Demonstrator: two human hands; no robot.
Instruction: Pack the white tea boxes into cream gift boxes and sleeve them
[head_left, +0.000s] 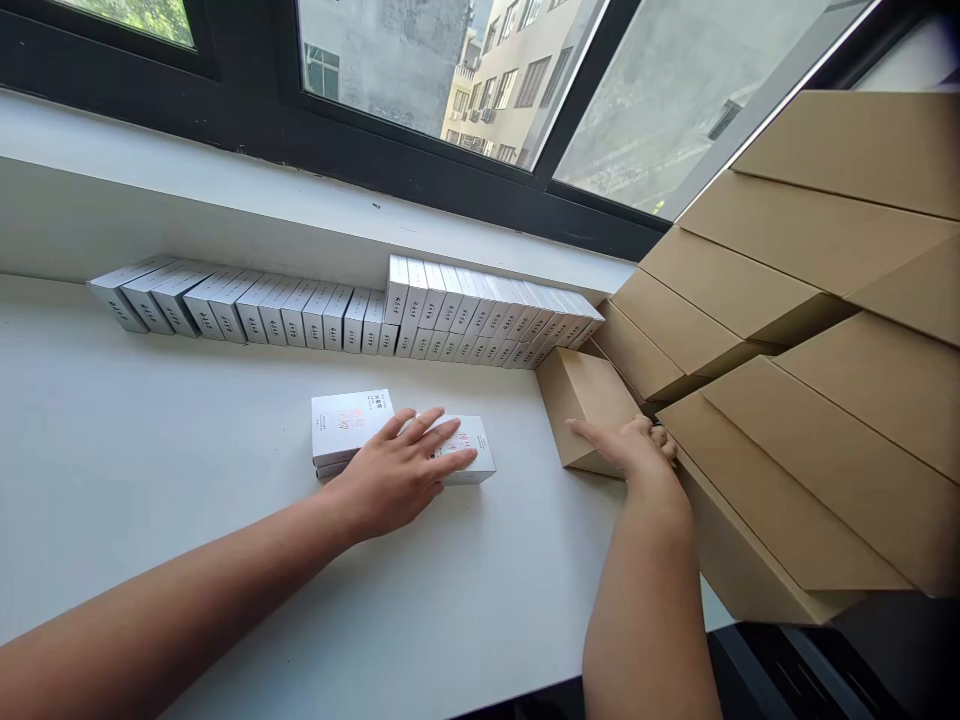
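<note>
The small white boxes (346,420) lie flat on the desk (300,610), under the left grip (397,475). Its fingers are spread wide on top, maybe so the boxes don't slide. Right of it, the right grip (643,445) is bent around one brown box (596,390), thumb on one side (the fingertips are hard to see). Past both grips, a row of white boxes (465,310) stands up, perhaps to save room. Right of the right grip are piled brown boxes (817,440).
</note>
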